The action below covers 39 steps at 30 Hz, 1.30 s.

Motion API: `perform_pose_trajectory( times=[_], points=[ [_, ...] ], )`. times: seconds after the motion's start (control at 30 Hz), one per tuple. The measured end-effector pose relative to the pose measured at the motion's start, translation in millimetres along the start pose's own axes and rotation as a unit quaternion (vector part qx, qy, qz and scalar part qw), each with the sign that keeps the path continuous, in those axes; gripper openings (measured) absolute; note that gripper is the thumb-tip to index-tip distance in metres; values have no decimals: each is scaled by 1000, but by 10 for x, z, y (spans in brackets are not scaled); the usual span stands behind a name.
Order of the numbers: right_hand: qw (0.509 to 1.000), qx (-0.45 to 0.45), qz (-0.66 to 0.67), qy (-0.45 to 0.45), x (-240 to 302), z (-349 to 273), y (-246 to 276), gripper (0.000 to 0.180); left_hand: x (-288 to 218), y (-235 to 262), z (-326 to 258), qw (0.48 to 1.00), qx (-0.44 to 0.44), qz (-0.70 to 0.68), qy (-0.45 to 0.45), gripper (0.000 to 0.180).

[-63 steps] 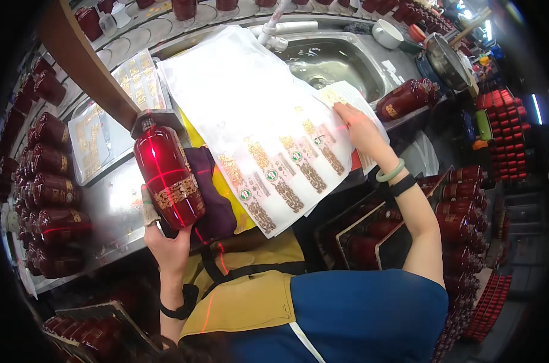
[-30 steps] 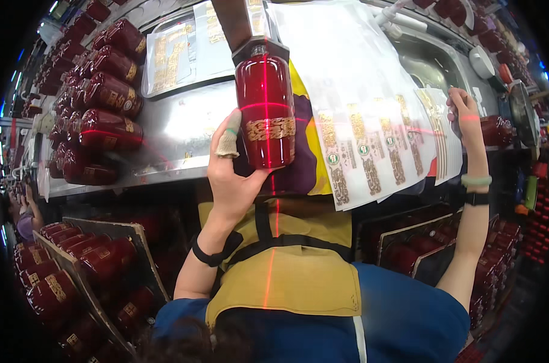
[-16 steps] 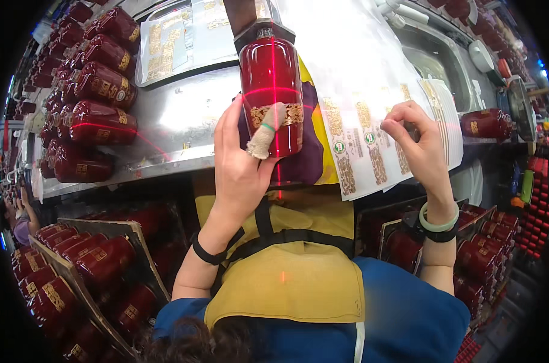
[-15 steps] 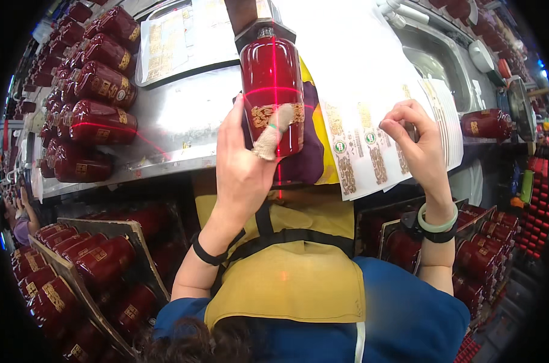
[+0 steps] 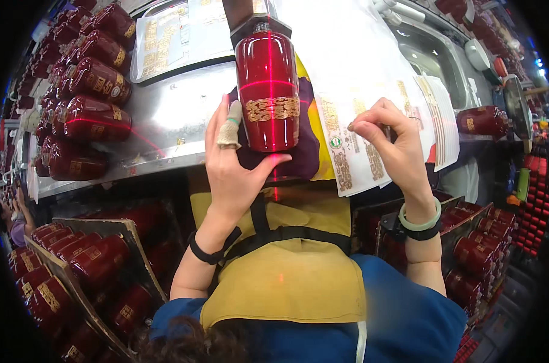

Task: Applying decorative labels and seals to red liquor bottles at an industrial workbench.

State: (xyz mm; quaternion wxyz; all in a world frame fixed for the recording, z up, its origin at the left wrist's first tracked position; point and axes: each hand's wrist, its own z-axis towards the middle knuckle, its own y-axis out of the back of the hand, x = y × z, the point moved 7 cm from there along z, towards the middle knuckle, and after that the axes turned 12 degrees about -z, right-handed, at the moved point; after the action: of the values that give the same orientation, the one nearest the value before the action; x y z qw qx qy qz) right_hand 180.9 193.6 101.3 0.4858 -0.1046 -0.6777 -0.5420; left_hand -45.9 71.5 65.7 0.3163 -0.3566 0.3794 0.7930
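We steady a red bottle (image 5: 268,91) lying on a purple cloth (image 5: 305,151) at the front edge of the steel bench (image 5: 165,121). Our left hand (image 5: 235,163) cups its bottom end, thumb under the base and fingers spread loosely up its left side, one of them wrapped in tape. A red laser cross falls on the glass, just above a gold label band already on it.

Our right hand (image 5: 386,136) is pinched narrow on the sheet of labels (image 5: 359,121) spread to the right of the bottle, fingertips closed on what looks like one sticker near the sheet's lower edge; we cannot tell whether it has lifted free.

The risks we see: the bottle is round and held only loosely, so it could roll on the cloth and drift off the laser line, which would put a label on crooked. A sticker pulled too fast might tear or fold onto itself. The sheet overhangs the bench edge and could slide. More red bottles (image 5: 93,115) lie stacked to the left.
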Motion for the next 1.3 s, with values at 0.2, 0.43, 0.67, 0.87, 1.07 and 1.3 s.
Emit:
perform_pose_trajectory(
  times=[0.2,0.43,0.67,0.87,1.07,1.3],
  points=[
    [995,43,91,-5,50,58,-121,13,-407,98,88,996,-8,-19,-86,89],
    [984,95,150,23,225,102,-198,25,-466,-2,176,992,10,-125,-30,77],
    [956,234,152,86,600,-48,-434,23,-396,-84,-17,941,72,-303,131,66],
    [959,255,101,71,490,-128,-611,19,-106,19,-277,861,36,-433,265,59],
    [964,169,148,139,517,-164,-669,18,-236,-21,-310,883,110,-402,217,61],
    [960,227,151,67,503,-189,-727,21,-47,-26,-397,793,104,-504,327,51]
  ],
)
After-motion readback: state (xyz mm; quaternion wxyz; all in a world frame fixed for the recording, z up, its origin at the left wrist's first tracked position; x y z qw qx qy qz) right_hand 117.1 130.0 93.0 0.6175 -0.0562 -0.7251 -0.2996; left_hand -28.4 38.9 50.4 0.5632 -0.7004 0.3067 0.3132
